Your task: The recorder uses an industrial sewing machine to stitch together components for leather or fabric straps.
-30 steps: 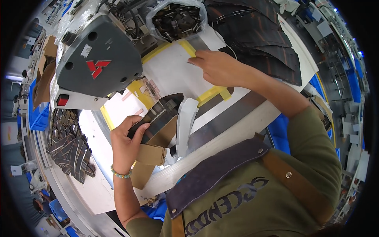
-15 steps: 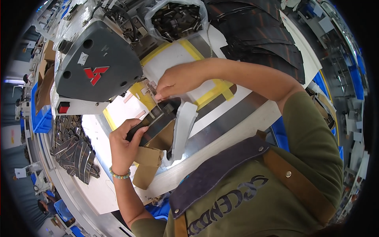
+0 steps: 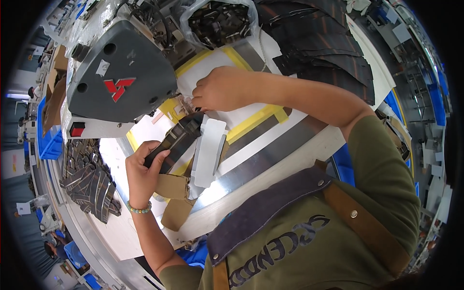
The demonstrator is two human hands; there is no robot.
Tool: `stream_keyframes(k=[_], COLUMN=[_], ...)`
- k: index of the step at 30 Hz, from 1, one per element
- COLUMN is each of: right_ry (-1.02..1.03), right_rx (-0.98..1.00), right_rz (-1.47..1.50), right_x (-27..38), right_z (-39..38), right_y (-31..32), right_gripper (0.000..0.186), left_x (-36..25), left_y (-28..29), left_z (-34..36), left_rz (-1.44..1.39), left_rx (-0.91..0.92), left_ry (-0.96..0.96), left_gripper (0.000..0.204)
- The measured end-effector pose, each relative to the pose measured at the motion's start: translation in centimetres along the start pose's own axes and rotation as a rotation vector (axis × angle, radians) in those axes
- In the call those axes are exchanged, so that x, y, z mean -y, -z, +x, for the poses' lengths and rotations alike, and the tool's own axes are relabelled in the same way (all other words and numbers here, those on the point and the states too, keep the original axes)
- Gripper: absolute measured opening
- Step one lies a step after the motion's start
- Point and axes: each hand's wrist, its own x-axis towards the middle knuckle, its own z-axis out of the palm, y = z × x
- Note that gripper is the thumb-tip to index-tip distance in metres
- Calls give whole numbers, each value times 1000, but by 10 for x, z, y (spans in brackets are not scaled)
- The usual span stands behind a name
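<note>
Fabric piece [image 3: 175, 142], dark and striped, was slanted over the work table [image 3: 266, 156], near the grey machine head [image 3: 121, 67]. Our left hand [image 3: 142, 175] was pinching its near end, thumb on top. Our right hand [image 3: 220, 90] was curled by the far end, but its fingertips were half hidden, so we honestly couldn't tell if they gripped anything. To do this bit well, we reckoned a light but firm left pinch would've stopped the piece twisting, with right fingers kept clear of the machine. The pale grey strip [image 3: 210, 152] right alongside looked like it could've snagged the edge, same for the cardboard [image 3: 172, 187]. Versus half a second earlier, our left hand and the piece had shifted left, the grey strip had too, showing a broader face, and our right fingertips sat slightly higher.
</note>
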Motion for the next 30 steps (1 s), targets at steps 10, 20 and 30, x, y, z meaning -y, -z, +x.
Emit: stream_keyframes(k=[10,20,30], right_ry=[-129,-507,-350], right_rx=[-291,-461,-719], right_rz=[24,842,481], right_x=[-24,64,58], right_z=[-52,-60,-153], right_y=[38,43,101], right_gripper=[45,32,27], left_x=[-3,-73,-55], left_y=[3,-39,-40], left_z=[3,18,0], left_rz=[-147,-126,-246], left_rx=[-84,-84,253], left_ry=[-60,-196,-322], left_gripper=[17,17,34])
